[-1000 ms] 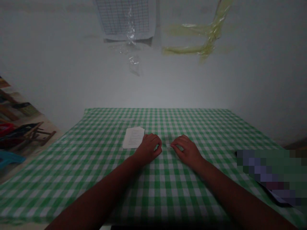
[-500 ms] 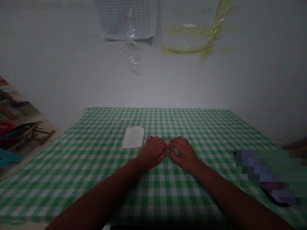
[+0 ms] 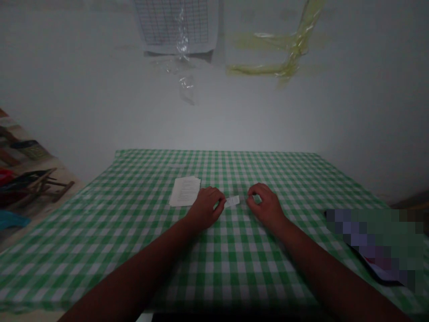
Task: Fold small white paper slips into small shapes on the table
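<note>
My left hand (image 3: 207, 208) pinches the left end of a small strip of white paper (image 3: 232, 201) with dark marks on it. The strip points right, towards my right hand (image 3: 266, 204). That hand is apart from the strip, its thumb and forefinger pressed together in a ring; what lies between them, if anything, is too small to make out. Just behind my left hand lies a stack of white printed sheets (image 3: 185, 191), slightly uneven at the edges.
A green and white checked cloth (image 3: 214, 264) covers the table, which stands against a white wall (image 3: 254, 116). A dark-edged device (image 3: 372, 264), partly pixelated, lies at the right. A faint pale strip (image 3: 176, 166) is farther back. Wooden furniture (image 3: 47, 190) stands on the floor at left.
My hands were touching at the fingertips and have drawn apart, the right one moving rightward. The paper strip now shows between them, held in my left hand.
</note>
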